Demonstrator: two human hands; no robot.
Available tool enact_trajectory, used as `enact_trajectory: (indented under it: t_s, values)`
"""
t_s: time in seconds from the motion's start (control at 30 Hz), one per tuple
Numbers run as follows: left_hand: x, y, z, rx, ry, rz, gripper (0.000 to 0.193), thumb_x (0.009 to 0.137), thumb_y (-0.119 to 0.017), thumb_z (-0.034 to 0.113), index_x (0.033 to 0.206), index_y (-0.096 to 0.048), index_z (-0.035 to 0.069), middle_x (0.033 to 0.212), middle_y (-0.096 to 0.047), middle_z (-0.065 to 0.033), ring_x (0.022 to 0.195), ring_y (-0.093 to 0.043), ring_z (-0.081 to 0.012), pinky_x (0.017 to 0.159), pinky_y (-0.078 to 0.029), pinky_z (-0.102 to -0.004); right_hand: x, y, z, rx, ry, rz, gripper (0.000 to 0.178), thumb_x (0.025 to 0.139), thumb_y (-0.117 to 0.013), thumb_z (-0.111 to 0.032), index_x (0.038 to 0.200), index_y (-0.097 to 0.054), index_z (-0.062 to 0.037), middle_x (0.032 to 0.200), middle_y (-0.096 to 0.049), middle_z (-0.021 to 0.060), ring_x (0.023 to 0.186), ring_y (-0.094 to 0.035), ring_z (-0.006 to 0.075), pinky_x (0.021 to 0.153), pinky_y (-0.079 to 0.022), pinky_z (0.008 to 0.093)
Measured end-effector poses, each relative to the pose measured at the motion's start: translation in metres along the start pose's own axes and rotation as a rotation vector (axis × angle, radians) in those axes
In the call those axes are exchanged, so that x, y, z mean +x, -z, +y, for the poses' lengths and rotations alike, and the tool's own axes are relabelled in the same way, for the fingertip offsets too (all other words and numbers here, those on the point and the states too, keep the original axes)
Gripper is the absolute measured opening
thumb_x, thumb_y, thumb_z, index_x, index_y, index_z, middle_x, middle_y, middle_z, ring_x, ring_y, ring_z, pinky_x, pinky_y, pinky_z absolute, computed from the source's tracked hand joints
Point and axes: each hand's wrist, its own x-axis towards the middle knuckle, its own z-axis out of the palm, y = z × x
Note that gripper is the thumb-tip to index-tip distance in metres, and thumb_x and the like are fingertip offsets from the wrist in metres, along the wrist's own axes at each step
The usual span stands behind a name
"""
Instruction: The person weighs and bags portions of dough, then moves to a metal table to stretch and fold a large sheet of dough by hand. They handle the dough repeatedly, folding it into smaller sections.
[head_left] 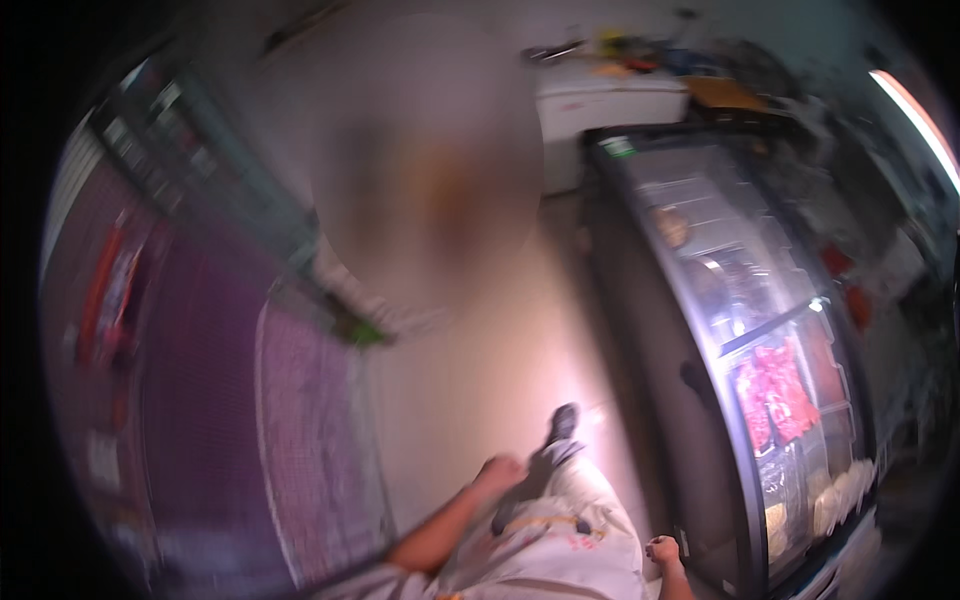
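My left hand (502, 472) swings out in front of my body, over the light floor. It is smeared by motion and its fingers cannot be made out; no held thing shows. Low at my right side, my right hand (661, 548) has its fingers curled in, with nothing visible in them. That hand is nearest to the dark side of a glass-topped display case (655, 370), apart from it. Pink-red packs (775, 395) lie under the glass, with pale rounded items (838, 497) nearer to me. Light clothing covers my body, and one dark shoe (563, 422) is stepping forward.
A pale floor strip (490, 370) runs ahead between the case and a purple surface (310, 430) on the left. Green-grey shelving or framing (230, 170) stands beyond that. A white chest (610, 105) with clutter on top is at the back. A blurred patch hides the far middle.
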Motion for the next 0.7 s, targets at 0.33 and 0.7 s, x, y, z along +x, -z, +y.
enact_trajectory:
  t_s: [0.33, 0.7]
  values:
    - [0.127, 0.202, -0.156, 0.734, 0.149, -0.162, 0.019, 0.091, -0.069, 0.027, 0.087, -0.081, 0.014, 0.091, -0.080, -0.0077, 0.085, -0.078, -0.0288, 0.069, -0.061, -0.0426, 0.156, 0.031, -0.573, -0.341, 0.622, 0.096, 0.030, 0.088, -0.071, -0.024, 0.113, -0.077, -0.0091, 0.112, -0.079, 0.0158, 0.106, -0.075, 0.0348, 0.094, -0.059, 0.0464]
    - [0.489, 0.463, -0.169, 0.682, -0.135, -0.032, 0.019, 0.090, -0.069, 0.028, 0.084, -0.079, 0.014, 0.088, -0.074, -0.0126, 0.089, -0.072, -0.0327, 0.078, -0.059, -0.0505, 0.225, 0.036, -0.975, -0.337, 0.901, 0.248, 0.030, 0.096, -0.063, -0.026, 0.116, -0.075, -0.0067, 0.120, -0.074, 0.0184, 0.113, -0.069, 0.0387, 0.101, -0.055, 0.0478]
